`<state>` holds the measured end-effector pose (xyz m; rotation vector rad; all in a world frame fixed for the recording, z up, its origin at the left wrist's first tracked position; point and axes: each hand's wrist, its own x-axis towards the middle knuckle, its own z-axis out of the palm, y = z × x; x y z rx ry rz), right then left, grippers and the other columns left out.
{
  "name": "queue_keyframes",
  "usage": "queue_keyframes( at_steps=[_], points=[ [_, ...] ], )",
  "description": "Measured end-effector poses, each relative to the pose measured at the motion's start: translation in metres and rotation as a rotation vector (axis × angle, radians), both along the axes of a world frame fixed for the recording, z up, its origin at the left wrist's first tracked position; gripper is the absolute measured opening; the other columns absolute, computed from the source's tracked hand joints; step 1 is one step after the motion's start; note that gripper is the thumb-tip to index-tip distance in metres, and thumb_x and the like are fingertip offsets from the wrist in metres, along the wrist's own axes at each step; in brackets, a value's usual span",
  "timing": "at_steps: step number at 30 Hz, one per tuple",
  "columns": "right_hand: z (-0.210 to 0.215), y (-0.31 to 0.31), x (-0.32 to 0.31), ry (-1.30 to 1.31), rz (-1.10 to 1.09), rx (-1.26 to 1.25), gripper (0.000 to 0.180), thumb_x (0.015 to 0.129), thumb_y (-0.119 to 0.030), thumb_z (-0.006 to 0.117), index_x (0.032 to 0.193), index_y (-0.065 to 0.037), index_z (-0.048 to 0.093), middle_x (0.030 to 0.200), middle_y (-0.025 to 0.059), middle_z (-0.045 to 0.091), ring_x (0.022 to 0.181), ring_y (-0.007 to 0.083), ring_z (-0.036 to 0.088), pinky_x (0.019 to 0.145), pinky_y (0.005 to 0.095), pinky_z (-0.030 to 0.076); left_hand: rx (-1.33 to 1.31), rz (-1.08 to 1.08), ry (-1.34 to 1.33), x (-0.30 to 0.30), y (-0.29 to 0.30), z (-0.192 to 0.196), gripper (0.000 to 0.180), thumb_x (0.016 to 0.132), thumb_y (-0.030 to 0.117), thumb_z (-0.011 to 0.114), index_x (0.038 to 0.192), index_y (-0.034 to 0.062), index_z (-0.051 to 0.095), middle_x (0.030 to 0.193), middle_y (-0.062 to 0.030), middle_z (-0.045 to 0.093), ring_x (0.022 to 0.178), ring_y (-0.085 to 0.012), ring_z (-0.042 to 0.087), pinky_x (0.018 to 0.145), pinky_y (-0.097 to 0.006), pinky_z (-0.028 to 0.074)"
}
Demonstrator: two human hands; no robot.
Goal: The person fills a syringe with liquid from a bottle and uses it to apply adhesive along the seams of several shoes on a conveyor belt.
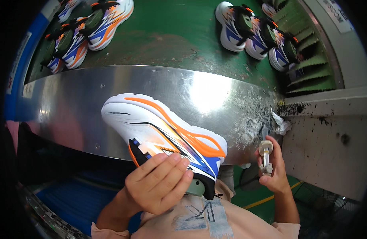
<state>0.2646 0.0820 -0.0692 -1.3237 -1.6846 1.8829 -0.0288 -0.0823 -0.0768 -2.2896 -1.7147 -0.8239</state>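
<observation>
A white running shoe [151,119] with orange, blue and black markings is tilted on its side in front of me, sole edge up and away. My left hand [159,181] grips it by the upper near the opening, fingers closed across its side. Inside the shoe's collar shows a green shoe last [196,188] with a small hole. To the right, my right hand [277,167] is closed around a small syringe [266,157] crusted with whitish residue, its grey translucent end pointing away from me. The syringe and the shoe are apart.
A shiny metal ledge [72,107] runs across, with whitish smears at its right. Beyond it, a green conveyor belt [171,44] carries shoes at left [106,24] and right [233,30]. Green flaps [314,61] hang at the right. Crumpled white paper [282,125] lies by the ledge's right end.
</observation>
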Motion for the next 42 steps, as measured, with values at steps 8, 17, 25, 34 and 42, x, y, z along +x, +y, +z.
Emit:
queue_keyframes(
  at_steps=[8, 17, 25, 34, 42],
  points=[
    [0.052, -0.001, -0.014, -0.098, -0.007, -0.048, 0.113, 0.054, -0.043, 0.089, 0.142, -0.006, 0.028, 0.108, 0.0107, 0.054, 0.083, 0.0127, 0.054, 0.057, 0.0214, 0.048, 0.004, 0.008, -0.109, 0.009, -0.008, -0.005, 0.018, 0.084, 0.012, 0.066, 0.102, 0.01, 0.066, 0.106, -0.0071, 0.069, 0.105, -0.0207, 0.064, 0.095, -0.035, 0.048],
    [0.095, 0.024, -0.208, 0.662, 0.52, -0.814, 0.141, 0.05, -0.082, 0.07, 0.145, 0.002, 0.009, 0.113, 0.0278, 0.051, 0.078, 0.0155, 0.047, 0.051, 0.0218, 0.045, 0.107, 0.012, -0.158, 0.002, -0.013, -0.019, 0.016, 0.085, 0.012, 0.059, 0.099, 0.0079, 0.066, 0.106, -0.0069, 0.068, 0.103, -0.0202, 0.064, 0.093, -0.034, 0.049],
    [0.073, 0.02, -0.262, 0.603, 0.556, -1.057, 0.151, 0.046, -0.09, 0.065, 0.147, 0.003, 0.002, 0.125, 0.0269, 0.044, 0.081, 0.0157, 0.038, 0.058, 0.0228, 0.037, 0.202, -0.005, -0.141, -0.002, -0.014, -0.028, 0.017, 0.086, 0.016, 0.055, 0.097, 0.0054, 0.064, 0.105, -0.0097, 0.067, 0.102, -0.022, 0.064, 0.094, -0.036, 0.049],
    [0.075, 0.025, -0.282, 0.384, 0.727, -0.852, 0.128, 0.065, -0.076, 0.066, 0.147, 0.001, 0.006, 0.11, 0.0238, 0.048, 0.078, 0.0159, 0.044, 0.053, 0.0238, 0.045, 0.21, -0.011, -0.103, -0.004, -0.015, -0.03, 0.02, 0.087, 0.018, 0.052, 0.094, 0.004, 0.065, 0.102, -0.0088, 0.068, 0.1, -0.0223, 0.064, 0.095, -0.037, 0.049],
    [0.125, -0.001, -0.29, -0.334, 0.484, -0.474, 0.123, 0.06, -0.067, 0.079, 0.14, 0.002, 0.016, 0.097, 0.0258, 0.054, 0.072, 0.0157, 0.047, 0.056, 0.0237, 0.048, 0.217, -0.019, -0.137, -0.004, -0.014, -0.027, 0.02, 0.086, 0.017, 0.054, 0.094, 0.0031, 0.065, 0.101, -0.0086, 0.067, 0.097, -0.0218, 0.064, 0.092, -0.036, 0.051]
  ],
)
